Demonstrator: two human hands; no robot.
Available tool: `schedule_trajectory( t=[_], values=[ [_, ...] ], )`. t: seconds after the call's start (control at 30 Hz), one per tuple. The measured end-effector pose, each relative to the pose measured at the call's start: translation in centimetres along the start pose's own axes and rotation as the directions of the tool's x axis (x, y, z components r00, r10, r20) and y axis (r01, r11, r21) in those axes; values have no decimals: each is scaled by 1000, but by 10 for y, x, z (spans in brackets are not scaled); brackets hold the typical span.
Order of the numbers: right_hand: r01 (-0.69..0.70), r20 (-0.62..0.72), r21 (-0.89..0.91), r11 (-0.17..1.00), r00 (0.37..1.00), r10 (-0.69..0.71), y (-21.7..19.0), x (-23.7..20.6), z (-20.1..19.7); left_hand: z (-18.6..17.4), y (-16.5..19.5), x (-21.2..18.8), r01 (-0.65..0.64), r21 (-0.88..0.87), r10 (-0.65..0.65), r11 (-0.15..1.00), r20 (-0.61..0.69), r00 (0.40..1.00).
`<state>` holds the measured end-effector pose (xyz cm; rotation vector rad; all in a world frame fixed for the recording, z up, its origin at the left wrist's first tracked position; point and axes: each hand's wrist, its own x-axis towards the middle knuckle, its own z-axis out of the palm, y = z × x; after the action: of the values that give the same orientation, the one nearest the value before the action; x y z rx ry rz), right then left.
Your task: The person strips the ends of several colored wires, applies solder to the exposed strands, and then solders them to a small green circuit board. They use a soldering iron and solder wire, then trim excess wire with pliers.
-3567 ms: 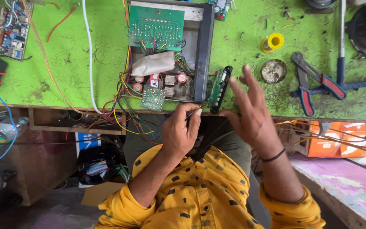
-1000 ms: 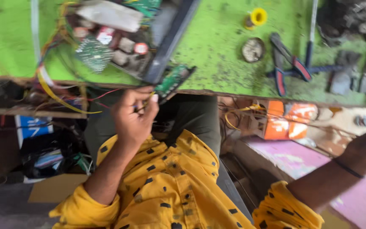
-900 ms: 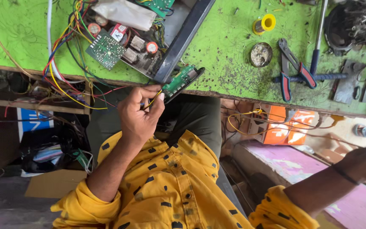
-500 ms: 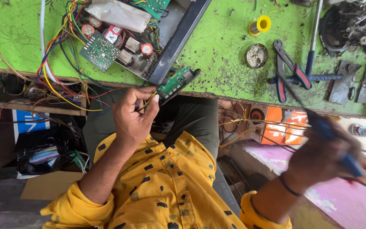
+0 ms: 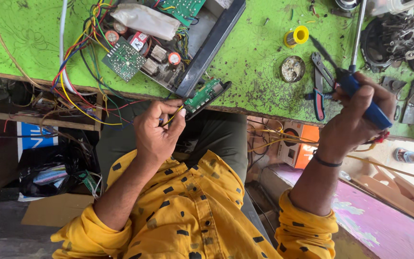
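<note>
**Small green circuit board at the tabletop edge, soldering iron raised**

The small green circuit board (image 5: 203,95), set in a narrow black frame, hangs over the near edge of the green tabletop (image 5: 255,72), with thin wires running from it into the left hand (image 5: 156,132). That hand's thumb and forefinger are pinched together on the wires just below the board. The right hand (image 5: 355,120) is closed around the blue handle of a soldering iron (image 5: 355,86), whose dark tip points up and left above the tabletop, well apart from the board.

Just beside the left hand, an open black chassis (image 5: 207,48) lies on the tabletop, holding capacitors, relays and a second green board, with a bundle of coloured wires (image 5: 80,67) spilling over the edge to its left. Near the right hand lie red-handled pliers (image 5: 318,84), a round tin of metal wool (image 5: 292,68) and a yellow solder spool (image 5: 299,35). The person wears a yellow spotted shirt (image 5: 188,216).
</note>
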<state>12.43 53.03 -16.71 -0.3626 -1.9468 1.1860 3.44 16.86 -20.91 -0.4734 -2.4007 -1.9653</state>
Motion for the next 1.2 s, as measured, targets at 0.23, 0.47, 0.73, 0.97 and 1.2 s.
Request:
schedule_trajectory(
  t=[0.23,0.47,0.73,0.97,1.2],
  values=[
    [-24,-142,121,992,989,41,-22,-17,-9,0,0,1,14,-25,-14,1000,15,1000],
    [122,-20,8,992,992,-122,-32,-7,26,0,1,0,15,-25,-15,1000,16,1000],
    [455,501,-404,794,836,-224,-26,39,87,0,2,1,-5,-32,5,999,-6,1000],
    [436,514,-450,779,840,-173,-28,29,116,0,-2,0,0,-106,-1,994,-8,1000],
    [496,589,-505,707,796,-138,-38,10,106,-3,-7,0,-15,-71,16,997,11,1000]
  ],
)
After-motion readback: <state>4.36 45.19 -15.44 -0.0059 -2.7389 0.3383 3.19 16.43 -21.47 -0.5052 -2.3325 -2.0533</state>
